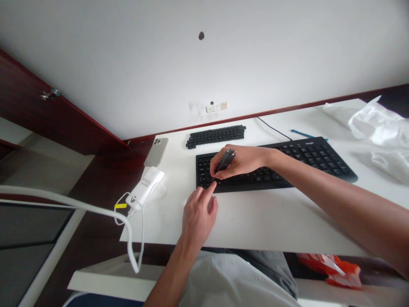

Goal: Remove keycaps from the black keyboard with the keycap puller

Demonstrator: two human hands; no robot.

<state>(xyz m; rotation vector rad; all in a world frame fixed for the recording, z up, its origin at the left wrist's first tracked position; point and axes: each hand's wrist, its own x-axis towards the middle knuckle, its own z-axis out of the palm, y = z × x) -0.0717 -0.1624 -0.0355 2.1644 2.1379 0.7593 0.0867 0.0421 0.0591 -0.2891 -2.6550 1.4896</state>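
A black keyboard lies slantwise on the white desk. Over its left part, my right hand is closed round a dark grey, stick-shaped tool with small shiny metal bits at its upper end. The tool leans, and its lower end is hidden by my fingers close to the keys. My left hand rests at the keyboard's front left edge. Its index finger stretches to the lowest keys beside my right fingertips, and the other fingers are loosely bent with nothing in them. Behind the keyboard sits a block of black keycaps in rows.
On the desk's left side are a phone and a white power strip with its cord. A blue stick lies behind the keyboard. Clear plastic wrapping covers the right side. Below the front edge is a red bag.
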